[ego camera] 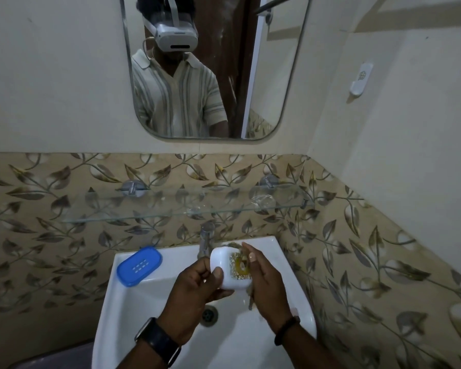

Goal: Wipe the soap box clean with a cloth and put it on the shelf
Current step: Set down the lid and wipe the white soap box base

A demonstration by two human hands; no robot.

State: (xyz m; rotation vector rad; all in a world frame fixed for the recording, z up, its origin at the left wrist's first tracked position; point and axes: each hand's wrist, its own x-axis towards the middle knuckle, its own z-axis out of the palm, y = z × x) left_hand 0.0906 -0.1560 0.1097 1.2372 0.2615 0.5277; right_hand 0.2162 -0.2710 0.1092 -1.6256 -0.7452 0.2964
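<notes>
Over the white sink (266, 251) my left hand (194, 288) grips a white soap box part (225, 267) by its left edge, tilted up toward me. My right hand (266, 283) presses a patterned yellow-brown cloth (241, 266) against the box's right side; most of the cloth is hidden behind my fingers and a strip hangs below. A blue soap box part (139, 265) with small holes lies on the sink's back left rim. The glass shelf (133, 209) is fixed to the leaf-patterned wall above the sink.
A chrome tap (206, 239) stands at the sink's back, just behind the white box. The drain (209, 314) is below my hands. A mirror (210, 67) hangs above the shelf. A white holder (361, 79) is on the right wall.
</notes>
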